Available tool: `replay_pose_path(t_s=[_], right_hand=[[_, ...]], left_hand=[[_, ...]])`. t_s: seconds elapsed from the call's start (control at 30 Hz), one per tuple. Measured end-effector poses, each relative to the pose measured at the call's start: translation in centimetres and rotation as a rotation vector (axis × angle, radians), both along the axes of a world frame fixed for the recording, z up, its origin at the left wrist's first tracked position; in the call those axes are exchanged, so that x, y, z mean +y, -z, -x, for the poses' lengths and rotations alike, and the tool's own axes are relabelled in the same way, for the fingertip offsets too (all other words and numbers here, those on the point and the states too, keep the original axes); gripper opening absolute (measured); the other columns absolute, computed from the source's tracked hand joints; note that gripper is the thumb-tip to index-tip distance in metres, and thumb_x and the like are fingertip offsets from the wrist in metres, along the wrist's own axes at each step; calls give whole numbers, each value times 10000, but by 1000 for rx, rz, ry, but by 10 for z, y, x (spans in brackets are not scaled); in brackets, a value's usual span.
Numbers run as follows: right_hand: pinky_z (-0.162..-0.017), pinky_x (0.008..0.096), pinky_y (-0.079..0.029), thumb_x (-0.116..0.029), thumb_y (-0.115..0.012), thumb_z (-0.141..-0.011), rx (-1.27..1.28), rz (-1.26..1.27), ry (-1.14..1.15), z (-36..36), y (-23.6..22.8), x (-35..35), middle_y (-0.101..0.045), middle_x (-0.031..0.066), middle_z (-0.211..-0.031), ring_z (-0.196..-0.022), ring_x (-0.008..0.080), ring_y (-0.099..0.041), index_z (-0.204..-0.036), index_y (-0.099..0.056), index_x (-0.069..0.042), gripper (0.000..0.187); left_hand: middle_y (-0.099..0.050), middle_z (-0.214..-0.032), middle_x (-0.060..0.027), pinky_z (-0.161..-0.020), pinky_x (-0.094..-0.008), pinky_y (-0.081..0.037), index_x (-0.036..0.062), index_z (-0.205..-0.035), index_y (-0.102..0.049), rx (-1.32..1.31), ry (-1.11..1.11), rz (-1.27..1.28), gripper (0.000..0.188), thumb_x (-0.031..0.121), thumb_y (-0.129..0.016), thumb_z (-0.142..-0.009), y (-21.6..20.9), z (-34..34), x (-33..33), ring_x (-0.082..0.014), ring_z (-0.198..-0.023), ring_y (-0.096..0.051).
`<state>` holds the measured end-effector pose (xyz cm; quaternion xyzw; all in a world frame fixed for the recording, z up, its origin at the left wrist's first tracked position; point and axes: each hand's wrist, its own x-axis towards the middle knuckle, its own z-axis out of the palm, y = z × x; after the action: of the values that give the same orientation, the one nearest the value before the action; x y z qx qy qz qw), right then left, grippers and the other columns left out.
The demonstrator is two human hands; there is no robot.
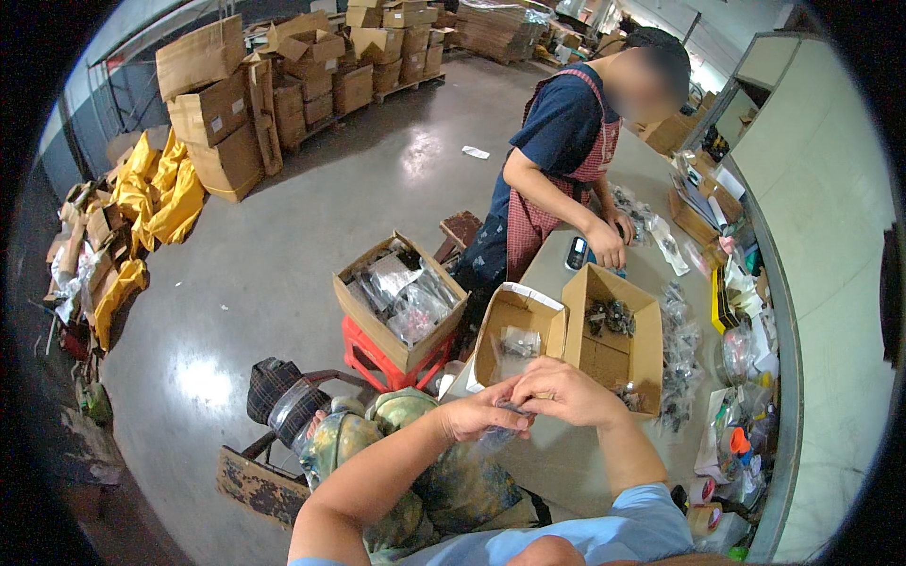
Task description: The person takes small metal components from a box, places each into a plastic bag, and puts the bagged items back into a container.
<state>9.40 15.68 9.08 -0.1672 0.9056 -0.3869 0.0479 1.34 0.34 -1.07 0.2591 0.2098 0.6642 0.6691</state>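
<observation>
Between my two hands is a small clear plastic bag [494, 438], its lower part hanging below my fingers. My left hand [477, 413] grips the bag from the left, thumb against it. The fingers of my right hand [564, 391] pinch its upper edge; what the bag contains is too small to tell. Just beyond my hands stands an open carton [484, 355] with small clear bags inside. Right of it, a larger open carton [645, 325] holds small black parts in separate heaps.
A co-worker [576, 141] in a checked apron handles things at the table's far end. Many bagged dark parts [679, 349] lie along the table's right side. A carton of bags [401, 292] sits on a red stool [363, 354]. Tape rolls [703, 491] and clutter line the right wall.
</observation>
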Motion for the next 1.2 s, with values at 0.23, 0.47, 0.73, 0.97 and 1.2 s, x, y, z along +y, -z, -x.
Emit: replay_pose_path(t_s=[0.23, 0.47, 0.73, 0.97, 1.2], right_hand=[[-960, 428, -292, -250, -658, -752, 108, -174, 67, -9, -8, -12, -446, 105, -1183, -1128, 279, -401, -955, -654, -106, 249], [-949, 411, -324, -172, -686, -727, 207, -249, 87, -7, 7, -22, -452, 121, -1186, -1104, 305, -413, -848, -666, -53, 171], [-601, 270, -478, -128, -780, -646, 219, 105, 518, -11, 23, -9, -616, 84, -716, -644, 173, -600, -639, -635, 7, 198], [-521, 237, -436, -110, -756, -687, 27, 167, 688, -14, 29, -12, -599, 61, -702, -569, 108, -550, -759, -590, -4, 210], [-631, 305, -438, -40, -651, -732, 137, 133, 410, -13, 39, -5, -547, 90, -757, -703, 209, -541, -824, -536, -4, 151]], left_hand=[[-465, -1180, -61, -886, -334, -430, 146, -1416, -168, -2, -71, -64, 825, 106, -689, -776, -14, 11, -7, -160, -1093, -460], [-441, -1221, -99, -1008, -331, -307, 27, -1359, -222, 246, -166, -82, 804, 248, -721, -769, -20, 5, -5, -187, -1183, -395], [-616, -1006, -55, -818, -248, -451, -16, -1035, -578, 369, -565, -56, 187, 68, -586, -868, -7, 13, 4, -111, -913, -558], [-643, -816, -40, -664, -224, -459, -29, -854, -642, 700, -779, 157, 129, 96, -613, -850, -16, 8, -1, -79, -743, -567], [-650, -719, -71, -596, -234, -483, -29, -783, -646, 907, -816, 130, 128, 93, -611, -799, -20, 6, -3, -84, -638, -587]])
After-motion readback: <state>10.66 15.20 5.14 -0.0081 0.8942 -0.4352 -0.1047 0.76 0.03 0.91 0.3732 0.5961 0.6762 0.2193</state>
